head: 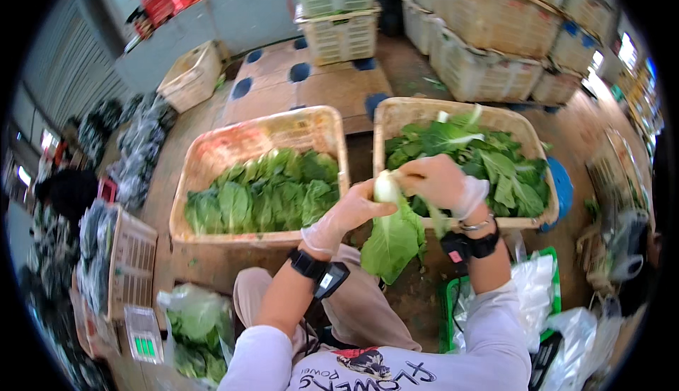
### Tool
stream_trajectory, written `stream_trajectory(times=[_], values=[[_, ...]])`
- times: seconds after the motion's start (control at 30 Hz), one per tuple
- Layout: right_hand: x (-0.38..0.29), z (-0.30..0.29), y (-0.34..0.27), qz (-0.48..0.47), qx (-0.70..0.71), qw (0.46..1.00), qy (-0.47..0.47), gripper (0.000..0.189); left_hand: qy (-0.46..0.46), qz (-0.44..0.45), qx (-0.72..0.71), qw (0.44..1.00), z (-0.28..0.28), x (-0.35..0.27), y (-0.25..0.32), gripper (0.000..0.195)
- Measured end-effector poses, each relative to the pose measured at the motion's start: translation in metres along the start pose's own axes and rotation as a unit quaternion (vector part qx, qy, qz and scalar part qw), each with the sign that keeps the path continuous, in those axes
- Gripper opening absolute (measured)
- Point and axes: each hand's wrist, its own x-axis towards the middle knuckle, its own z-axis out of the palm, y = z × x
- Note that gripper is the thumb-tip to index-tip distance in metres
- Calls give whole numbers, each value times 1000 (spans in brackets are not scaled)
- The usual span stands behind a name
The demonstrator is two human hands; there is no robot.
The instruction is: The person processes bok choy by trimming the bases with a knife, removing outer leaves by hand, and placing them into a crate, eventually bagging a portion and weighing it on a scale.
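My left hand (354, 209), in a thin clear glove, grips a head of leafy greens (391, 242) near its pale base. The base points up and away from me, and the leaves hang towards my lap. My right hand (435, 181), gloved too, pinches an outer leaf (438, 220) at the base; its blade droops below the palm. Ahead on the left, a plastic crate (260, 240) holds heads of greens (265, 200) standing in rows. Under and beyond my right hand, another crate (461, 105) contains loose leaves (504, 168) in a jumbled heap.
A green basket (556, 285) with clear plastic bags (533, 290) is by my right elbow. Near my left knee lie bagged greens (197, 327) beside a scale with a lit display (143, 335). Stacked crates (488, 67) rise at the back right; bagged produce (140, 144) lines the left.
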Motion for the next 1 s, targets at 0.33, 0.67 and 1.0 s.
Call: stream_trajectory(times=[0.33,0.67,1.0], values=[[34,78,25,83,229,967,74,37,150,65,35,986,-40,-24,-29,41],[79,122,-6,107,502,858,-22,52,37,30,-8,999,-108,-31,-3,50],[73,165,-104,112,439,890,49,35,141,-379,420,812,-336,-156,-101,34]])
